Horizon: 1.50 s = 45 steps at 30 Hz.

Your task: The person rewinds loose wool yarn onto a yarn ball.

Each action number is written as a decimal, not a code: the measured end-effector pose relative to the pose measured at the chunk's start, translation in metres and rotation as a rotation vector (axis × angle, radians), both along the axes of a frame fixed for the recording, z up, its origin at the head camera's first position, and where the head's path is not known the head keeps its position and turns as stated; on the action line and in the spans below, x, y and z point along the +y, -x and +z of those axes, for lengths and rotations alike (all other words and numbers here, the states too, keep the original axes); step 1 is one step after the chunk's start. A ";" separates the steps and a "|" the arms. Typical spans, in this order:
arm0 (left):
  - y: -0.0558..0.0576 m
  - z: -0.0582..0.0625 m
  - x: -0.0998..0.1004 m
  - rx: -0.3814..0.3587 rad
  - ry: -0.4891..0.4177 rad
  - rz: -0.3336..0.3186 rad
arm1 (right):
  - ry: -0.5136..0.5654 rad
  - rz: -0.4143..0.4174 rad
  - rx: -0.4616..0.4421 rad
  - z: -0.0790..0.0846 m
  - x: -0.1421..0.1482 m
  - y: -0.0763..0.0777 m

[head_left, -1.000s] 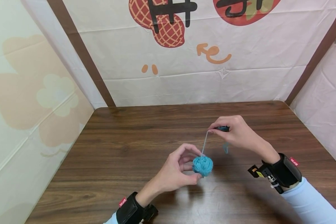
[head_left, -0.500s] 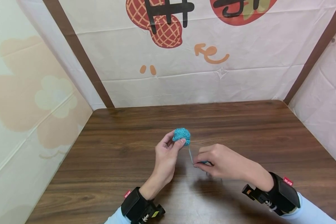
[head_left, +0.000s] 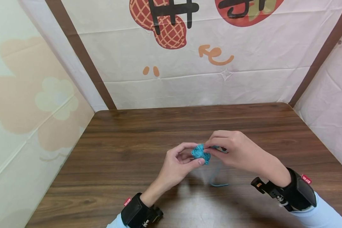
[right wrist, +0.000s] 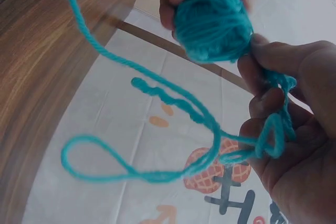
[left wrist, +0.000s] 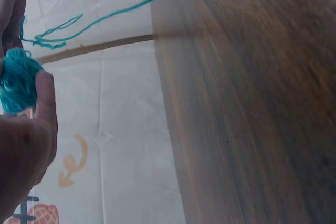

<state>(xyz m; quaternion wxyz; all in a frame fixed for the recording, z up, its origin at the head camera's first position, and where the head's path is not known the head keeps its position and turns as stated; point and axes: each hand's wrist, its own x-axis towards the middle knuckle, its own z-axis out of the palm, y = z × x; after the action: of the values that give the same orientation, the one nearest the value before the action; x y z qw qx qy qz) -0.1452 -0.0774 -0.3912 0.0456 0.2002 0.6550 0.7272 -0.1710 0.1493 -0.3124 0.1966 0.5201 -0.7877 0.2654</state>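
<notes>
A small turquoise yarn ball [head_left: 199, 152] is held between the thumb and fingers of my left hand [head_left: 176, 164], raised over the table. Against its right side, my right hand [head_left: 233, 147] pinches the yarn between thumb and forefinger. In the right wrist view the wound ball [right wrist: 212, 24] sits in the left fingers, and a bunch of loose yarn [right wrist: 281, 82] is tucked in my right palm. From that hand hang a loop [right wrist: 94, 174] and a trailing strand [right wrist: 105, 53]. The left wrist view has the ball [left wrist: 20, 85] beside my left thumb [left wrist: 46, 95].
The loose yarn tail [head_left: 219, 185] reaches down to the brown wooden table [head_left: 125, 133]. Behind the table hangs a white printed cloth [head_left: 188, 88], and more cloth [head_left: 40, 104] stands along the left side. Both wrists carry black camera straps [head_left: 294, 190].
The ball went up and left, then came back down and right, turning in my left hand. My right hand dipped below it, then rose to its side, shortening the strand between them.
</notes>
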 end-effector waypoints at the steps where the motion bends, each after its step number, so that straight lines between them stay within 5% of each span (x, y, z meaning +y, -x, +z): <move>1: 0.000 0.000 -0.001 -0.006 0.002 -0.010 | 0.004 0.002 -0.012 0.000 0.001 0.000; 13: -0.002 0.002 -0.003 0.035 0.087 -0.030 | 0.036 0.008 0.000 0.000 0.004 0.012; 35: -0.006 0.002 -0.003 0.043 0.083 -0.119 | 0.111 -0.035 -0.039 -0.003 0.014 0.036; 45: -0.008 0.000 -0.006 0.034 -0.063 -0.246 | 0.137 -0.076 -0.036 -0.009 0.020 0.047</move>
<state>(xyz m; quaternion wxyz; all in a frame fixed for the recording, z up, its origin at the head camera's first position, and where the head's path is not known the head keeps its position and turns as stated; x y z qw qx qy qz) -0.1367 -0.0829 -0.3912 0.1171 0.2926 0.6030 0.7328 -0.2178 0.1692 -0.3219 0.2275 0.4705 -0.7901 0.3204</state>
